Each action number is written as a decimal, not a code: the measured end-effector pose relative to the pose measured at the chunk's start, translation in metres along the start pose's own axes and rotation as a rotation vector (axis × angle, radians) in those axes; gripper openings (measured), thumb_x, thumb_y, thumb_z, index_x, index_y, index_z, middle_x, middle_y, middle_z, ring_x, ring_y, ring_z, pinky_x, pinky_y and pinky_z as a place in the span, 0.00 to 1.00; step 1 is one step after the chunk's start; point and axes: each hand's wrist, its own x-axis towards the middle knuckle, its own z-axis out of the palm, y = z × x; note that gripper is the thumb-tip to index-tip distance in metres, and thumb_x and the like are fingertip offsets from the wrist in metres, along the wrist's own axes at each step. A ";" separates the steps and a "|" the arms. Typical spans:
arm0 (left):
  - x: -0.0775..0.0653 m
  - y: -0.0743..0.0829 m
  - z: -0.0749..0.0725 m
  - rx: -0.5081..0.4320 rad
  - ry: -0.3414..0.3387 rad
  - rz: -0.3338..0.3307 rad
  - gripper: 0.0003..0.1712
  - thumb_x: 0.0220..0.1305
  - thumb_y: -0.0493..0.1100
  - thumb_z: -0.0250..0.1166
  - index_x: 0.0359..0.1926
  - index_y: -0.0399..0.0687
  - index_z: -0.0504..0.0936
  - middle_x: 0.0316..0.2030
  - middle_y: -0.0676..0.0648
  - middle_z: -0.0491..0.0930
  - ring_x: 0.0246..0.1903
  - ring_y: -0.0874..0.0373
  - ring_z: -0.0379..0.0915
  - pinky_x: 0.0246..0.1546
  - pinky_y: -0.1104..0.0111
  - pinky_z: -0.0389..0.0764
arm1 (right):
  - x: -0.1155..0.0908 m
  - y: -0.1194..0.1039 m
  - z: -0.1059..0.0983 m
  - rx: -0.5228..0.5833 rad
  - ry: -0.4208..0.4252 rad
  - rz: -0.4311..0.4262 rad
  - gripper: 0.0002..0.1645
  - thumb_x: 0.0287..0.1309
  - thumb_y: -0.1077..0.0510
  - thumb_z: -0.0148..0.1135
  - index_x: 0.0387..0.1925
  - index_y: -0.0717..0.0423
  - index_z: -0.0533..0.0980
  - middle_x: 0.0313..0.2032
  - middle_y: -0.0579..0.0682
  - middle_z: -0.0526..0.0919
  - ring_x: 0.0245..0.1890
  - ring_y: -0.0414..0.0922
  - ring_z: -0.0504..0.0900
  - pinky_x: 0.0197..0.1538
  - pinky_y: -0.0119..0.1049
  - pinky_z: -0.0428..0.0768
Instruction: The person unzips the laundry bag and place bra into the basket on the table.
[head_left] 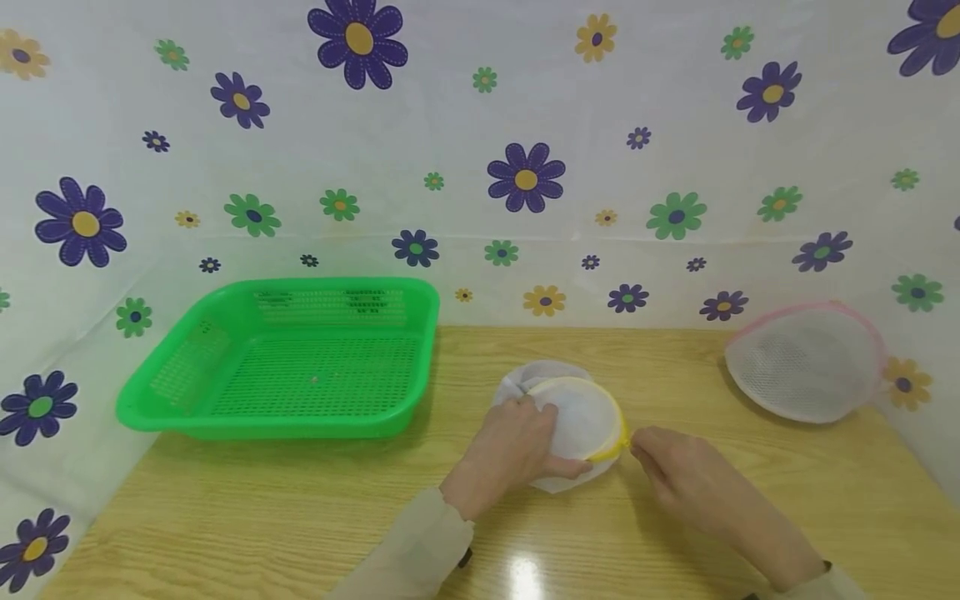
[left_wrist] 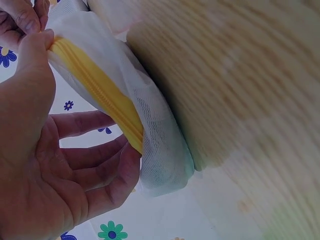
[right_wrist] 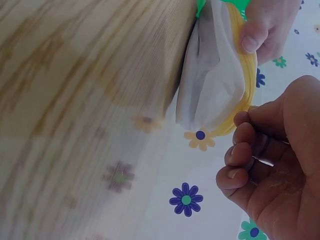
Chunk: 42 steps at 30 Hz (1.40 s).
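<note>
A white mesh laundry bag [head_left: 577, 417] with a yellow zipper [left_wrist: 100, 82] along its rim stands on the wooden table, bulging and rounded. My left hand [head_left: 513, 442] holds it from the left, thumb at the near side of the yellow rim and fingers over the far side. At the bag's right end, my right hand [head_left: 693, 475] pinches the zipper's end between thumb and forefinger. Its other fingers are curled in the right wrist view, beside the yellow band [right_wrist: 246, 65]. The zipper pull itself is hidden behind the fingertips.
A green plastic basket [head_left: 277, 430] with slotted walls stands on the left of the table [head_left: 300, 517]. Another mesh bag [head_left: 813, 367], with pink trim, lies at the far right. A flower-printed white curtain [head_left: 450, 125] hangs behind the table and along its sides.
</note>
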 end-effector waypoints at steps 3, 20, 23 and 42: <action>0.000 0.000 0.001 -0.022 -0.022 -0.006 0.41 0.56 0.84 0.57 0.32 0.50 0.78 0.22 0.51 0.74 0.21 0.60 0.66 0.22 0.72 0.70 | -0.001 0.000 0.000 0.010 0.004 -0.001 0.17 0.58 0.71 0.66 0.26 0.47 0.71 0.23 0.33 0.61 0.23 0.26 0.57 0.25 0.23 0.63; 0.001 0.004 0.003 0.037 0.017 -0.010 0.41 0.54 0.84 0.58 0.27 0.51 0.77 0.19 0.52 0.72 0.19 0.61 0.66 0.20 0.72 0.67 | -0.002 0.000 -0.001 0.039 -0.042 0.025 0.18 0.59 0.72 0.64 0.26 0.47 0.70 0.23 0.33 0.60 0.22 0.25 0.56 0.23 0.23 0.62; 0.001 0.005 0.004 0.064 0.023 -0.010 0.41 0.54 0.85 0.57 0.27 0.51 0.76 0.19 0.53 0.73 0.19 0.61 0.68 0.20 0.72 0.67 | -0.002 0.000 0.000 0.037 -0.041 0.027 0.19 0.59 0.72 0.64 0.25 0.47 0.69 0.22 0.33 0.60 0.22 0.25 0.55 0.23 0.23 0.62; -0.003 0.006 -0.003 0.076 -0.011 0.002 0.44 0.50 0.87 0.58 0.31 0.50 0.77 0.23 0.52 0.75 0.21 0.61 0.69 0.20 0.73 0.69 | -0.004 0.001 0.001 0.051 -0.075 0.067 0.17 0.61 0.71 0.63 0.26 0.47 0.72 0.22 0.32 0.63 0.22 0.26 0.58 0.24 0.23 0.65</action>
